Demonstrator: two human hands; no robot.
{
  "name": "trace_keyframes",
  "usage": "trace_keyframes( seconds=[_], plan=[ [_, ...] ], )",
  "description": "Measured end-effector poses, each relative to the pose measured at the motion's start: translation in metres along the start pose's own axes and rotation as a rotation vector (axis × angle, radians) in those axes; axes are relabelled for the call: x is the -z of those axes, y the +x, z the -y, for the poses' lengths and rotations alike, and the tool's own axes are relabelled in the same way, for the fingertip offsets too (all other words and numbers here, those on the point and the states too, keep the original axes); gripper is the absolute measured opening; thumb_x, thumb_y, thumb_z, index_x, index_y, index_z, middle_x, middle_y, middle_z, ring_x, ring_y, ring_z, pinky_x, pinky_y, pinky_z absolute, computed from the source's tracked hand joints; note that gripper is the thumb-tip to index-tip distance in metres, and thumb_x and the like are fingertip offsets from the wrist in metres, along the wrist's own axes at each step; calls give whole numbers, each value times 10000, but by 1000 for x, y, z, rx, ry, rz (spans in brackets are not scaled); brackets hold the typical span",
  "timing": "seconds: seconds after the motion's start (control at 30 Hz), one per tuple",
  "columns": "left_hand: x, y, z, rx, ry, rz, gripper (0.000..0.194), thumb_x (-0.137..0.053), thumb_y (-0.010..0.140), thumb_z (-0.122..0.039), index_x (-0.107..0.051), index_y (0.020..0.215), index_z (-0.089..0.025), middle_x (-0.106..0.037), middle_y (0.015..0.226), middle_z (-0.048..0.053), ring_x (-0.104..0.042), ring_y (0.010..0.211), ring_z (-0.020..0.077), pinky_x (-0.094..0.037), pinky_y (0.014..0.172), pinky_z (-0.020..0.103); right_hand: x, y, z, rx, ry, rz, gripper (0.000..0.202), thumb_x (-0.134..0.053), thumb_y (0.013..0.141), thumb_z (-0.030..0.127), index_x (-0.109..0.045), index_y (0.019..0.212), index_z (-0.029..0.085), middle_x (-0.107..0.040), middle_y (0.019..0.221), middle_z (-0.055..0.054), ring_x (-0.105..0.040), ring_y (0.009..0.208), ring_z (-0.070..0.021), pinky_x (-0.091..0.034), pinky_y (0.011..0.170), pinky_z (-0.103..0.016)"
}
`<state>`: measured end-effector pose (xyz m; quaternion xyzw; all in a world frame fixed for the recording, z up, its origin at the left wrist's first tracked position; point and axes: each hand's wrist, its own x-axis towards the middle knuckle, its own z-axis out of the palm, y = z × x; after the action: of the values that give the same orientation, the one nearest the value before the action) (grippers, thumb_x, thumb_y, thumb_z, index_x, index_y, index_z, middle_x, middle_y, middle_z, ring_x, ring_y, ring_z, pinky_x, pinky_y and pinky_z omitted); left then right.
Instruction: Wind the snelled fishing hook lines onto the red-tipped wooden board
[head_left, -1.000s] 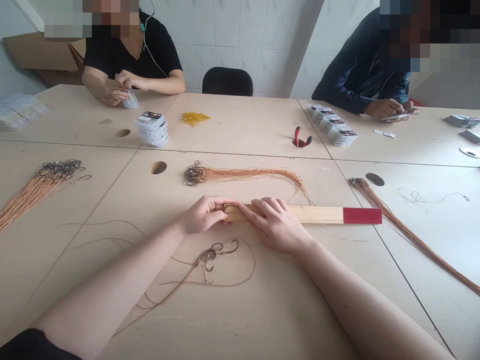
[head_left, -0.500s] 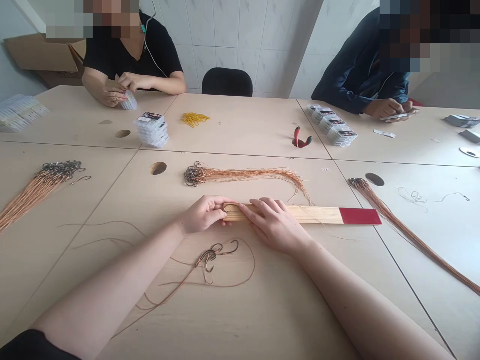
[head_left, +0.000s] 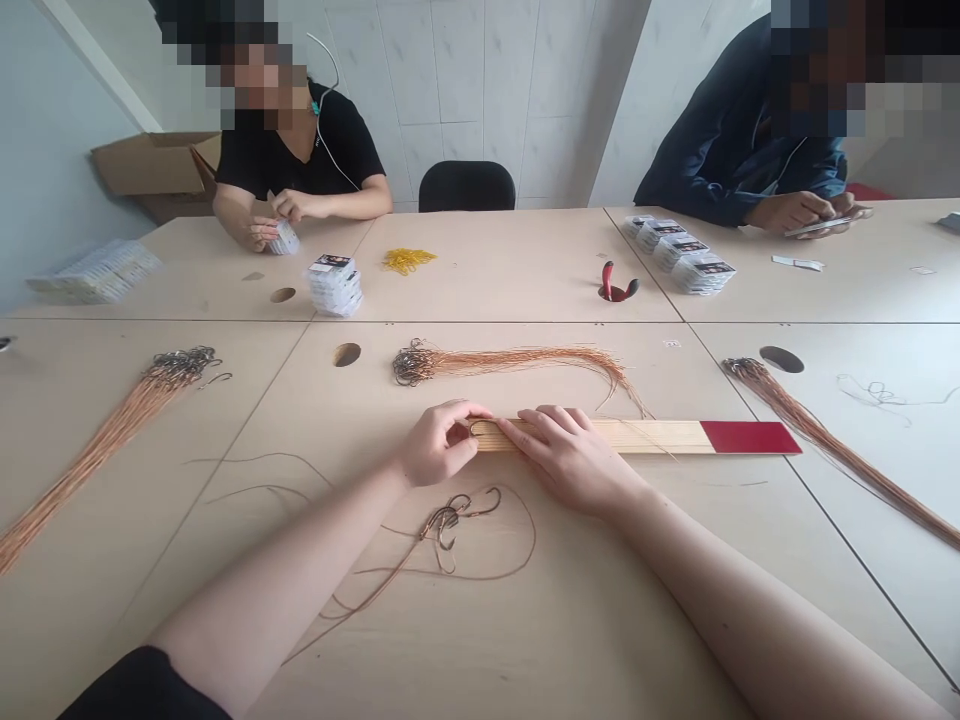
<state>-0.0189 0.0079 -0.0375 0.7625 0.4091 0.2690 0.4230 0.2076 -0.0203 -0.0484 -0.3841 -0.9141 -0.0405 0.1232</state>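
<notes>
A long pale wooden strip with a red right end lies across the table before me. My left hand is curled round its left end, forefinger along the far edge and thumb at the near side. A dark fish hook shows at that end, between my hands. My right hand lies across the strip, fingers on top and over the far edge; its thumb is mostly hidden. A thin line trails off the strip further right. Nearer me lie several loose fish hooks with brown line.
Bundles of hooks on copper-coloured line lie behind the strip, at left and at right. Beyond are stacked plastic packs, yellow pieces and red-handled pliers in a table hole. Two co-workers sit opposite.
The whole view has shifted, so things appear further right and slightly lower. My left thumb has drawn back toward the strip's end; my right hand stays on the strip.
</notes>
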Motion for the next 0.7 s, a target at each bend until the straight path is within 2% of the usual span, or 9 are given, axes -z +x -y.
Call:
trace_keyframes(
  seconds=[0.1,0.17,0.4,0.7],
  plan=[
    [-2,-1,1,-134,155,-54,328,-510,689,-81,-596,998,-149,-583,965,52,-526,735,119,-446,660,237,-1,0,1,-10,34,6,516,-385,874,131,-342,1381,219,-526,1145,-111,-423,1037,-253,-367,837,-389],
    [-3,0,4,-171,221,-59,309,-516,681,-76,-598,969,-152,-580,919,45,-534,750,128,-453,670,241,-1,0,2,-15,55,5,482,-384,888,152,-368,1365,222,-539,1124,-108,-432,1027,-247,-368,840,-389],
    [-5,1,14,-177,298,-60,272,-521,700,-101,-609,950,-161,-572,883,40,-549,753,136,-464,671,249,-2,0,4,-39,123,2,431,-352,932,236,-367,1362,232,-552,1141,-90,-441,1018,-234,-370,860,-400],
    [-5,1,16,-198,324,-49,242,-503,705,-92,-616,908,-160,-568,857,34,-518,678,119,-439,619,240,-5,-2,6,-58,115,-13,426,-394,916,234,-390,1341,220,-546,1185,-90,-444,1078,-229,-393,898,-420]
  ],
)
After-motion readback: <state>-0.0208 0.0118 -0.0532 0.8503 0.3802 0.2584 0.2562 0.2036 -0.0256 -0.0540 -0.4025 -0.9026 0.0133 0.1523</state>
